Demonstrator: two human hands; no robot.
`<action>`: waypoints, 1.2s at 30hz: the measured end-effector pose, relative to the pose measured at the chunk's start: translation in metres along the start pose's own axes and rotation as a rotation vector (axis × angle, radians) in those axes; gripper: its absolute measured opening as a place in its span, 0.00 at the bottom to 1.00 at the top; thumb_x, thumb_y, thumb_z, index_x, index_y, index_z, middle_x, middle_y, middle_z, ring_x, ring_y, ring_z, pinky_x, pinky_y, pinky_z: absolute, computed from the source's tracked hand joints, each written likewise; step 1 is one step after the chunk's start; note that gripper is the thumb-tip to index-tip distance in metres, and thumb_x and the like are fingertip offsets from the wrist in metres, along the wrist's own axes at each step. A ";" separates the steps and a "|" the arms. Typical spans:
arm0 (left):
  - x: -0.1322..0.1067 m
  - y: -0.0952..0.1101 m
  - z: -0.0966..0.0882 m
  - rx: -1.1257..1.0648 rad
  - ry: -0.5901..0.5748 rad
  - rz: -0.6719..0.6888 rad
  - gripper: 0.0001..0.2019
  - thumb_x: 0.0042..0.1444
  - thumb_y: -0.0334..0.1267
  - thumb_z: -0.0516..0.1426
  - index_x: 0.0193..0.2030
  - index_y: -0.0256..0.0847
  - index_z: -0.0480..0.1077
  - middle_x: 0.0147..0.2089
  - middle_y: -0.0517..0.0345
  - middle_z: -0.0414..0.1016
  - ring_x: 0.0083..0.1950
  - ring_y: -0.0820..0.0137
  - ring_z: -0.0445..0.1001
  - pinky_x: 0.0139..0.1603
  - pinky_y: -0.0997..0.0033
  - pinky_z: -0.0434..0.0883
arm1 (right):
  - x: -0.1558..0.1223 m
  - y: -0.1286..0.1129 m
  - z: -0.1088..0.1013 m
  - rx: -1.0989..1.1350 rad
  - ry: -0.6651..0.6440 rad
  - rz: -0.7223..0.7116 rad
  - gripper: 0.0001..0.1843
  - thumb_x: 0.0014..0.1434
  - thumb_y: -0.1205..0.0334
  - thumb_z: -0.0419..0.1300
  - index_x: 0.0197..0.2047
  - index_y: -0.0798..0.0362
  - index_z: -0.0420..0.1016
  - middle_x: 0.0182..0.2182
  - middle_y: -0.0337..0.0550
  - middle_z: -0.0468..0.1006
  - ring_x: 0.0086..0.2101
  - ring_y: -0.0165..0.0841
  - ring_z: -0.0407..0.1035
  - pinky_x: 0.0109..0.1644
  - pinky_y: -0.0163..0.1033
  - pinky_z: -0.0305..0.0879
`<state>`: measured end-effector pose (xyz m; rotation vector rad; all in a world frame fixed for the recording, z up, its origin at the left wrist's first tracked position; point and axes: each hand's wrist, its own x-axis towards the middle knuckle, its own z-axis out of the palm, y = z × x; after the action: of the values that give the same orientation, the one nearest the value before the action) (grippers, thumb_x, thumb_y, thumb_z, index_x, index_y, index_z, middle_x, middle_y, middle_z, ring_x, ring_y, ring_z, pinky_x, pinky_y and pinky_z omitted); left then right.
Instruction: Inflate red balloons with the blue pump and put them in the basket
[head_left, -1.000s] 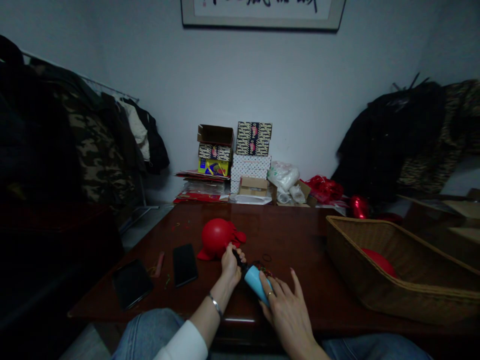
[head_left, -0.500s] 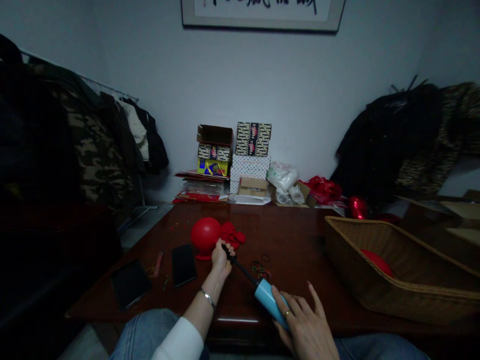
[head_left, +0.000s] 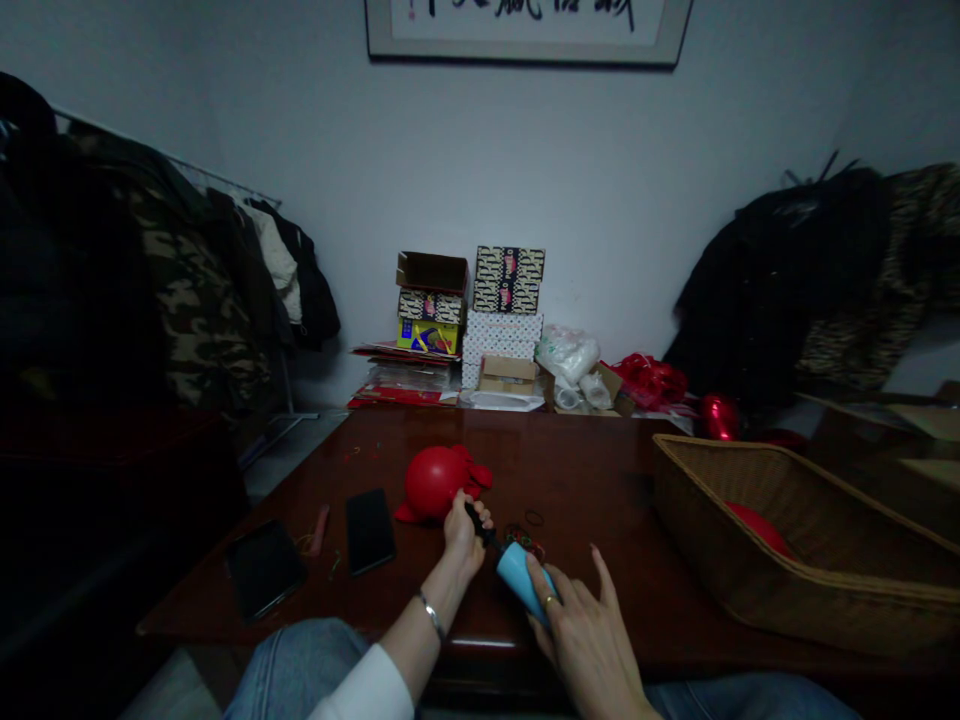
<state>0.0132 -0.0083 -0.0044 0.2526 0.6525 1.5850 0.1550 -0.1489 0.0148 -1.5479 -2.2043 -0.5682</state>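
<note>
My left hand (head_left: pixel 463 535) is closed around the black end of a blue balloon pump (head_left: pixel 519 572), right against a partly inflated red balloon (head_left: pixel 433 482). Whether the balloon's neck sits on the pump is hidden by the fingers. Behind the balloon lie limp red balloons (head_left: pixel 480 476). The pump's blue barrel is held by my right hand (head_left: pixel 581 625), with one finger sticking up. Only a short stretch of black rod shows between barrel and left hand. Several rubber bands (head_left: pixel 535 548) lie just beyond the pump.
A wicker basket (head_left: pixel 712 560) with a red balloon (head_left: pixel 759 530) inside stands at the table's right. Two dark flat devices, one nearer (head_left: pixel 264 567) and one farther (head_left: pixel 370 532), lie on the left. Stacked boxes (head_left: pixel 510 280) and plastic bags (head_left: pixel 568 355) stand behind the table (head_left: pixel 585 470).
My hands have come closer together, and the barrel has slid up the rod, leaving less of it showing. The red balloon has shifted right and slightly toward me with my left hand.
</note>
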 end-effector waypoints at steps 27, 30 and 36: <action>0.019 0.032 -0.004 0.023 0.029 0.086 0.10 0.54 0.37 0.53 0.26 0.40 0.56 0.17 0.67 0.56 0.15 0.79 0.56 0.16 0.80 0.54 | -0.017 0.016 -0.006 0.009 0.031 -0.081 0.29 0.58 0.59 0.53 0.62 0.47 0.54 0.43 0.41 0.75 0.35 0.32 0.69 0.63 0.56 0.35; 0.022 0.032 -0.004 0.010 0.024 0.079 0.10 0.54 0.38 0.53 0.26 0.40 0.56 0.17 0.68 0.55 0.15 0.80 0.56 0.16 0.80 0.54 | -0.024 0.021 -0.006 0.009 0.065 -0.088 0.27 0.59 0.59 0.51 0.62 0.47 0.54 0.43 0.41 0.75 0.34 0.31 0.69 0.62 0.56 0.35; 0.013 0.019 -0.003 -0.012 -0.018 0.052 0.12 0.52 0.40 0.56 0.27 0.40 0.56 0.18 0.68 0.56 0.16 0.80 0.56 0.16 0.81 0.53 | -0.020 0.016 -0.003 0.005 0.060 -0.061 0.27 0.57 0.60 0.52 0.61 0.47 0.55 0.39 0.40 0.75 0.34 0.32 0.69 0.61 0.56 0.38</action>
<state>-0.0063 0.0041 0.0010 0.2766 0.6267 1.6342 0.1770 -0.1613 0.0090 -1.4458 -2.2127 -0.6194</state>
